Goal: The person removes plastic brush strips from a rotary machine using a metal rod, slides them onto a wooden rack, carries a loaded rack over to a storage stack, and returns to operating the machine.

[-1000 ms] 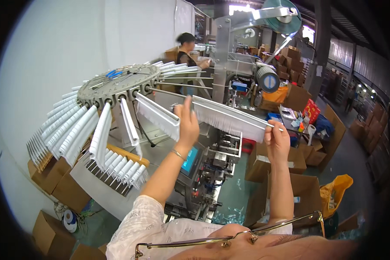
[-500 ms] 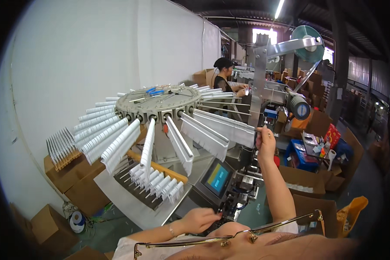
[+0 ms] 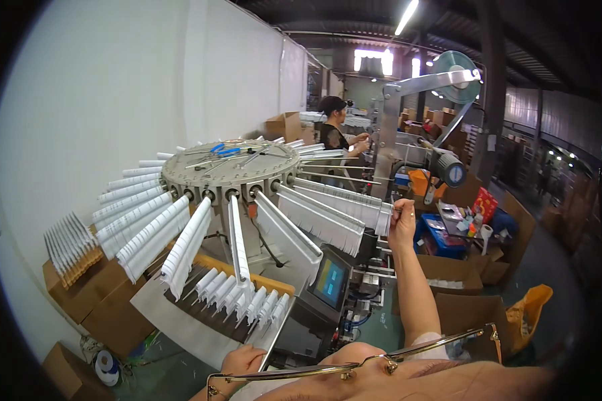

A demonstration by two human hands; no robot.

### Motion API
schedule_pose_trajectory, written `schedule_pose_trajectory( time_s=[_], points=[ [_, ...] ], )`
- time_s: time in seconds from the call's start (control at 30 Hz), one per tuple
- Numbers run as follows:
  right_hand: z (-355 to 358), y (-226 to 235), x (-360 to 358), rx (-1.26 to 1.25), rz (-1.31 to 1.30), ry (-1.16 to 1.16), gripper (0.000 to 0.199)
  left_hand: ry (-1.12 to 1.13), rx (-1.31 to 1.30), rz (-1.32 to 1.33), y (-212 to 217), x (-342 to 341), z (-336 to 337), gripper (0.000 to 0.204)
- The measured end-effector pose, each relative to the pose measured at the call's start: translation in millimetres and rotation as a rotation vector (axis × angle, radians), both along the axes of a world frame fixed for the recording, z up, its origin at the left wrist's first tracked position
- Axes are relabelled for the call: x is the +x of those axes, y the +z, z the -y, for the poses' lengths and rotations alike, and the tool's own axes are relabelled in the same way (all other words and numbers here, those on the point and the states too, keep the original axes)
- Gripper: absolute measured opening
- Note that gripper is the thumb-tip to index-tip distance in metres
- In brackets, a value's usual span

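Observation:
A round metal turntable (image 3: 231, 170) carries rods radiating outward, hung with folded white sheets (image 3: 152, 235). At the right, my right hand (image 3: 403, 224) is raised, its fingers closed in a pinch at the outer end of one sheet-covered rod (image 3: 346, 198). What lies between the fingertips is partly hidden. Low in front, my left hand (image 3: 243, 361) is curled beside the near edge of a metal tray (image 3: 180, 317); its fingertips are hard to make out. On that tray, a wooden bar (image 3: 211, 265) holds several short prongs with white sheets (image 3: 237, 294).
A control screen (image 3: 330, 281) stands between the tray and my right forearm. Above is a tape reel (image 3: 456, 77) on a metal arm. A bundle of pointed metal rods (image 3: 70, 247) rests on cardboard boxes (image 3: 124, 311) at left. Another person (image 3: 334, 130) works beyond the turntable.
My left hand has moved left and down from beside the control screen to the tray's near edge. My right hand stays at the rod's end. The view has shifted slightly right.

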State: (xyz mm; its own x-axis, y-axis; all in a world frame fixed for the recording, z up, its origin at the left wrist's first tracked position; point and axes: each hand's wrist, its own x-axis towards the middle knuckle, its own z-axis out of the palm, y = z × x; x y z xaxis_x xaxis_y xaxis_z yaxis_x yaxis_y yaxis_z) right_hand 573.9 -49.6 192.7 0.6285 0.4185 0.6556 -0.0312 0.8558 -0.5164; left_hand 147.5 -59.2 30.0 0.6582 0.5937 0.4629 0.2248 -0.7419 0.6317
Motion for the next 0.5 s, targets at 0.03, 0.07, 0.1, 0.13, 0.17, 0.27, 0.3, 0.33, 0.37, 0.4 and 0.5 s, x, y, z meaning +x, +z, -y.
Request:
schedule_pose_trajectory(
  time_s=[0.03,0.07,0.1,0.13,0.17,0.27,0.3,0.33,0.37,0.4,0.5],
  points=[
    [-0.5,-0.7,0.0,-0.001,0.002,-0.019,0.037,0.034,0.013,0.006,9.4,-1.6,5.5,0.009],
    [-0.6,-1.9,1.8,0.01,0.075,-0.08,0.037,0.065,0.026,0.011,13.0,-1.2,5.7,0.009],
    [-0.3,-3.7,4.2,0.021,0.148,-0.143,0.037,0.041,0.026,0.012,9.0,-0.1,1.9,0.009],
    [-0.9,-6.0,5.1,-0.04,0.184,-0.217,0.038,0.026,0.078,0.049,0.5,-0.2,-0.5,0.009],
    [2.1,-4.1,2.6,-0.071,0.153,-0.181,0.038,0.011,0.127,0.087,-9.0,-1.5,-3.2,0.01],
    [5.2,2.4,-3.9,-0.103,0.154,-0.231,0.041,0.033,0.09,0.022,-33.6,-1.9,-8.7,0.012],
    [5.1,4.0,-6.8,-0.114,0.102,-0.206,0.041,0.011,0.09,0.021,-39.9,-1.7,-12.1,0.012],
    [3.8,4.3,-12.3,-0.126,0.048,-0.178,0.041,-0.01,0.144,0.075,-47.3,-4.5,-17.7,0.011],
    [6.1,4.3,-10.1,-0.122,0.081,-0.217,0.041,-0.042,0.199,0.126,-54.3,-2.9,-22.9,0.011],
    [6.0,-1.3,-1.0,-0.131,0.065,-0.232,0.041,-0.062,0.206,0.13,-61.3,-4.4,-25.5,0.011],
    [8.9,-1.4,-3.9,-0.144,-0.011,-0.154,0.041,-0.075,0.172,0.097,-77.6,-8.4,-32.0,0.014]
  ],
)
